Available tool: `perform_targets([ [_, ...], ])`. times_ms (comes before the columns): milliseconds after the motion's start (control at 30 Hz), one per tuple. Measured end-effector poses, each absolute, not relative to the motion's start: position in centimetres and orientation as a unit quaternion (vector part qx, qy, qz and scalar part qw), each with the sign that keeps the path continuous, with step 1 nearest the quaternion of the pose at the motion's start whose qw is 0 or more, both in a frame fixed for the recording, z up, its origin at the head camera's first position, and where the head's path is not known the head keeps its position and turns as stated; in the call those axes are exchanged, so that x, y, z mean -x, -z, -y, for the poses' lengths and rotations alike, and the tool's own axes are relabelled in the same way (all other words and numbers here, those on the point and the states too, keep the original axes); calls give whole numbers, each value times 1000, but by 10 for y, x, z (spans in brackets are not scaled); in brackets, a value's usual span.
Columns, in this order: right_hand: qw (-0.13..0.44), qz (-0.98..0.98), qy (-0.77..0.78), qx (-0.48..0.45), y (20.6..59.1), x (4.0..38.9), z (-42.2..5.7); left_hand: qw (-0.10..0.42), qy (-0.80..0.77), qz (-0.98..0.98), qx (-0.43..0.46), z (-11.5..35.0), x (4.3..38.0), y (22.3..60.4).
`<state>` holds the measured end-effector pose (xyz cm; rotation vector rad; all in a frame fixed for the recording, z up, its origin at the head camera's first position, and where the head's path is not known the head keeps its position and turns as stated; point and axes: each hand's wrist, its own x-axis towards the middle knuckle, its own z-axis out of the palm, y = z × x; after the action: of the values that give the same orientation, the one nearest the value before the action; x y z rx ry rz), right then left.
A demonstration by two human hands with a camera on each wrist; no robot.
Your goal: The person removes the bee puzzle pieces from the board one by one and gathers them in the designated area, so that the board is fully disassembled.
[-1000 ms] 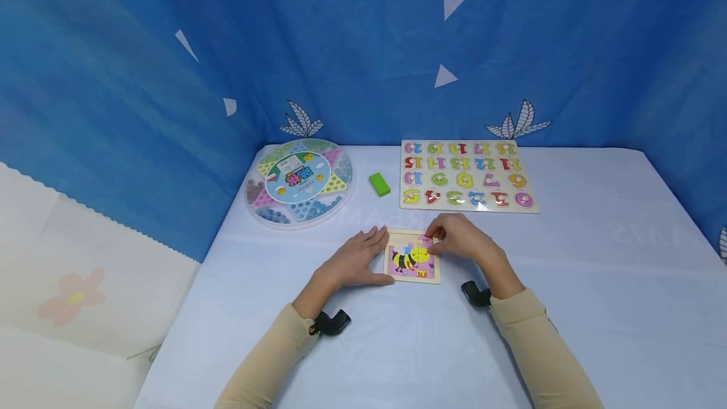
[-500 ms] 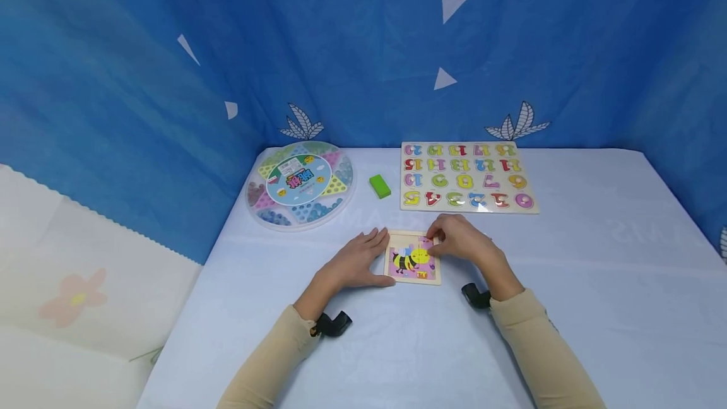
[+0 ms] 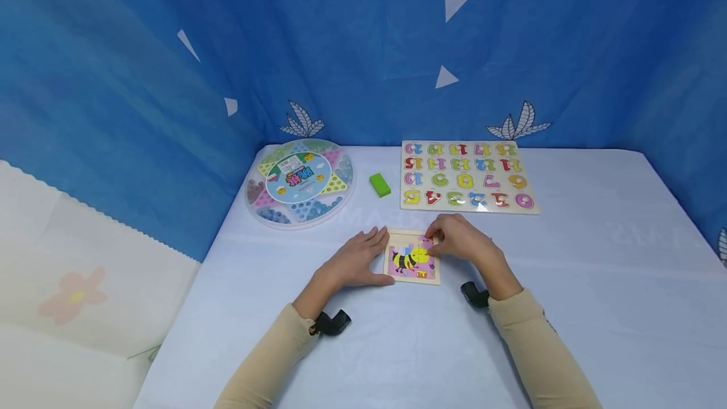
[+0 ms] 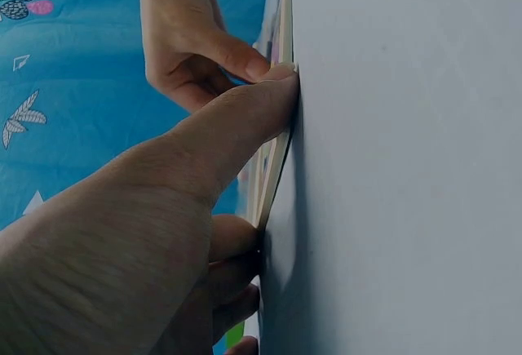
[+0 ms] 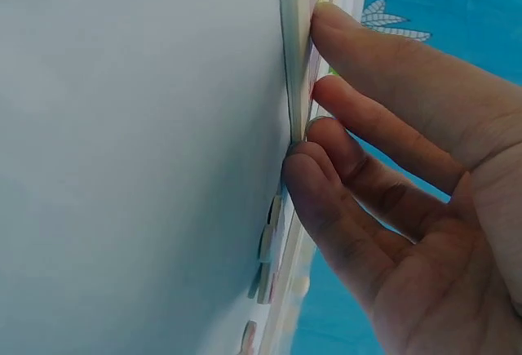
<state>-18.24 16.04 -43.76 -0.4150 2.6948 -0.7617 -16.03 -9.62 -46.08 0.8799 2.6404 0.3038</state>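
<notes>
A small square wooden bee jigsaw puzzle (image 3: 410,262) lies near the middle of the table, its pale tray base bare along part of the far side. My left hand (image 3: 359,260) holds the tray's left side, with the thumb at its near left corner and the fingertips at the far left corner. My right hand (image 3: 459,235) is at the far right corner, thumb and bent forefinger on either side of a pink puzzle piece (image 3: 424,240). In the right wrist view other right fingertips (image 5: 308,171) rest against the tray's edge.
A green block (image 3: 380,185) lies beyond the bee puzzle. At the back left is a round game board (image 3: 298,216) with a clear cover over coloured marbles. A wooden number board (image 3: 469,177) lies at the back right. Blue cloth (image 3: 363,49) hangs behind the table.
Both hands stay at the bee puzzle in almost the same place; only a slight shift of the head view shows.
</notes>
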Motion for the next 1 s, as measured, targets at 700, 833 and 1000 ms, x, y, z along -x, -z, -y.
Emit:
perform_targets([
  [700,162,-937,280,136,437,186,-159,175,-113,-929,-305,96,160,461],
  [833,158,-940,269,135,433,183,-157,175,-112,-929,-307,96,159,462],
  [1000,154,-941,270,135,430,181,-156,172,-110,-929,-307,96,159,463],
])
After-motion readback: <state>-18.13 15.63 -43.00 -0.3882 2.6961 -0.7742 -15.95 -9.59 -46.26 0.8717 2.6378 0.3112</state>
